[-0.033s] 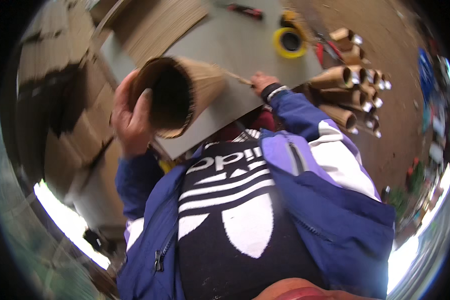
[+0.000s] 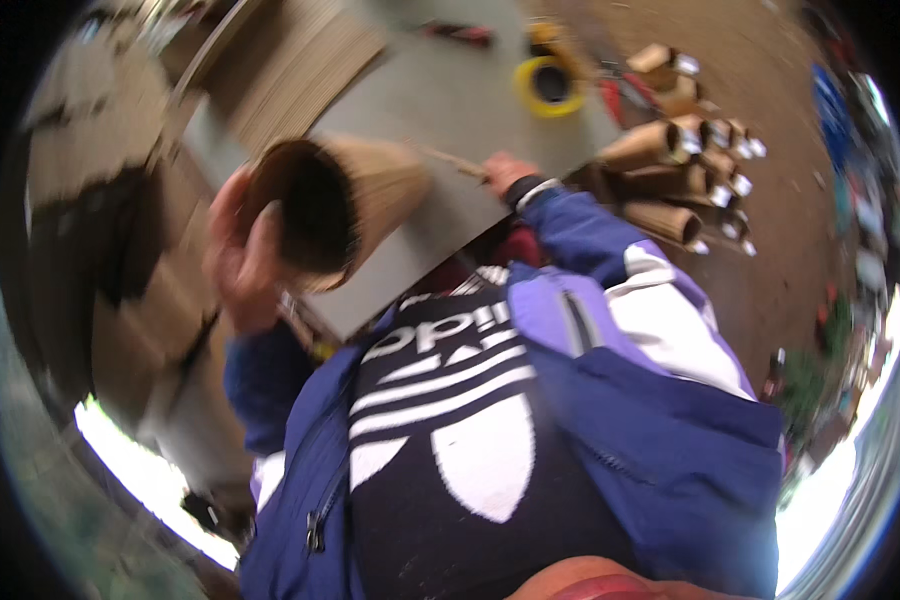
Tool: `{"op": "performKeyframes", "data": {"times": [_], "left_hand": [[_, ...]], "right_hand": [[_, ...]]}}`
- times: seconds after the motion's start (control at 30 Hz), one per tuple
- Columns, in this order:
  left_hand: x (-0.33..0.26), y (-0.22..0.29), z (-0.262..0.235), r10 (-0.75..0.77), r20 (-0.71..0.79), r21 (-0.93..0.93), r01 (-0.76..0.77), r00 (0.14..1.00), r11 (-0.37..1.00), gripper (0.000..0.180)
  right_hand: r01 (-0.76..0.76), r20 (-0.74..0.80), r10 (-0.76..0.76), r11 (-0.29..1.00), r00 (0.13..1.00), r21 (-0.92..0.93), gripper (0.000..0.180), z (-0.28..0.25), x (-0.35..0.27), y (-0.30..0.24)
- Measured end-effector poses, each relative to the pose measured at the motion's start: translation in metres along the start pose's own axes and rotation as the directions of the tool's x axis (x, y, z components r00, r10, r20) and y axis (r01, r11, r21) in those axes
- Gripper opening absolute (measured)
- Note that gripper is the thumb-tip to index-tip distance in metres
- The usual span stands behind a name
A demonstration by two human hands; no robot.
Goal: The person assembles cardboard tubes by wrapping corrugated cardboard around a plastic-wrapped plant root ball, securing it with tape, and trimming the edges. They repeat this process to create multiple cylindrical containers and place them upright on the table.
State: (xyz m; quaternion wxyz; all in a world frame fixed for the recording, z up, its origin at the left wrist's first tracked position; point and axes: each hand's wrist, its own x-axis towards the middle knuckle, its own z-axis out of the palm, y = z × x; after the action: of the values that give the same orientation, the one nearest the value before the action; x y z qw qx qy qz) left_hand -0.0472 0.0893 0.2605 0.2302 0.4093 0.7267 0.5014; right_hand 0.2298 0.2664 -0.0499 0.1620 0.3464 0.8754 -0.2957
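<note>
A wide brown cardboard tube lies tilted over the table, its dark open end facing me. My left hand grips its near rim, the thumb on the inner side and the fingers around the outside. From the tube's far side a thin tan strip runs to the right; blur hides whether it is cord or cardboard. My right hand is closed on the strip's right end, near the table's edge.
A grey table bears a stack of cardboard sheets, a red-and-black hand tool and a yellow tape roll. Red-handled pliers or cutters lie farther right. Several smaller cardboard tubes are piled beside the table.
The whole view has shifted a little, so the table and its things appear farther left. Both hands keep their holds on the tube and strip.
</note>
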Motion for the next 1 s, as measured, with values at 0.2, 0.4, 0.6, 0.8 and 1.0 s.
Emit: {"op": "performKeyframes", "data": {"times": [0.2,0.4,0.6,0.8,1.0], "left_hand": [[0.066,-0.003,-0.038,-0.039,0.242,-0.079,0.059,0.970,0.995,0.040],[0.097,0.004,-0.032,0.064,0.535,-0.050,-0.044,0.842,0.998,0.039],[0.121,-0.021,-0.023,-0.014,0.644,0.197,-0.148,0.765,0.969,0.037],[0.158,-0.035,-0.018,-0.159,0.597,0.119,0.110,0.786,0.987,0.041],[0.170,-0.021,0.024,-0.164,0.541,0.133,0.108,0.825,0.985,0.041]], "right_hand": [[-0.172,-0.367,0.408,0.829,0.836,0.532,0.019,-0.033,-0.128,-0.007],[-0.221,-0.534,0.776,0.616,0.335,0.756,0.019,-0.092,-0.276,0.033],[-0.405,-0.697,0.637,0.571,-0.330,0.714,0.024,-0.070,-0.438,0.099],[-0.231,-0.330,0.497,0.251,-0.803,0.940,0.030,0.044,-0.645,0.128],[-0.262,-0.118,0.296,-0.514,-0.948,0.817,0.033,0.163,-0.842,0.054]]}}
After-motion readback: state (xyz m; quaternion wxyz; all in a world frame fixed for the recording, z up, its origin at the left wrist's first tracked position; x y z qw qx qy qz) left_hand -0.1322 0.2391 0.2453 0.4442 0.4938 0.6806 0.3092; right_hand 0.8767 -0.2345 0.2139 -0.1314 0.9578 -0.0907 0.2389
